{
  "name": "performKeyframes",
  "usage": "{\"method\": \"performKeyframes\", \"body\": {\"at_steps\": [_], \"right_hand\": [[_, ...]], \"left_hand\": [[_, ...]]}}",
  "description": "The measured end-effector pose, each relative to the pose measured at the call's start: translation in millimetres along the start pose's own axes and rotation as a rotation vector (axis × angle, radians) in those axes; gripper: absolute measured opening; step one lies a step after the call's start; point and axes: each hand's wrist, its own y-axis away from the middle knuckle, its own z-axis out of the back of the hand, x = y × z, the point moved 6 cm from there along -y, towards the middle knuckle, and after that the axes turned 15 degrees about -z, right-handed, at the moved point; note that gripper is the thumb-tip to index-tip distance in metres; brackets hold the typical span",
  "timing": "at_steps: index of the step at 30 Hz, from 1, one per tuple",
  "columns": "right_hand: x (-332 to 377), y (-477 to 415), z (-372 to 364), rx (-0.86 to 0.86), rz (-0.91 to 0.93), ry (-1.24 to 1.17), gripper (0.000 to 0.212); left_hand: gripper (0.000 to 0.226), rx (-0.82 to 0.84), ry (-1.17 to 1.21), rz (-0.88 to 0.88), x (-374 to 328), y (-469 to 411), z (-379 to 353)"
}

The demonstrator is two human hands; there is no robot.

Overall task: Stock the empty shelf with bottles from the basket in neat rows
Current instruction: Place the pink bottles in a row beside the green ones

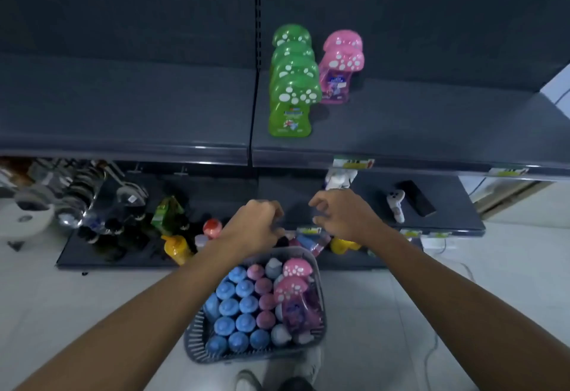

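The dark shelf (129, 106) runs across the upper half of the view, its front lip a glossy edge just above the hands. On it, right of the upright seam, a row of four green bottles (291, 94) runs front to back, caps overlapping in the picture, the front one standing near the lip. Just beside them to the right stands a shorter row of two pink bottles (337, 72), set further back from the lip. The whole stretch of shelf left of the seam is bare, and so is the wide stretch right of the pink row.

Below, the grey basket (197, 341) sits on the pale floor between the forearms, packed with blue-capped bottles (236, 307) on its left and pink-capped bottles (293, 282) along its right wall.

Both hands hang over the basket's far rim, in front of the lower shelf (447, 205). The left hand (256, 224) has its fingers curled downward, knuckles up; whether it holds anything cannot be told. The right hand (342, 214) has its fingers (317, 202) loosely spread and bent, holding nothing. The two hands are near each other but apart.
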Motion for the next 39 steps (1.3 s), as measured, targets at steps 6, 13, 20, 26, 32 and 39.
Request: {"method": "performKeyframes", "body": {"at_steps": [6,13,20,26,32,39], "right_hand": [[-24.2,-11.5,-102.0,0.145,-0.05,0.105,0.03],[-59.7,-51.1,-190.9,0.201,-0.094,0.115,0.043],[-70.1,-82.3,-235.9,0.309,0.0,0.111,0.039],[-66.2,-91.7,-256.2,0.358,0.049,0.145,0.041],[-64.0,-98.2,-265.0,0.394,-0.018,0.156,0.032],[-43.8,-90.0,-260.1,0.37,0.054,0.331,0.015]], "left_hand": [[0.01,0.194,0.1,0.052,45.0,29.2,-103.5],[0.028,0.251,0.218,0.162,82.7,24.5,-205.0],[0.061,0.243,0.377,0.237,95.8,9.0,-258.3],[0.067,0.288,0.365,0.214,94.2,7.7,-270.8],[0.056,0.256,0.331,0.158,93.3,9.2,-266.1],[0.052,0.231,0.133,0.155,93.6,14.4,-243.7]]}}
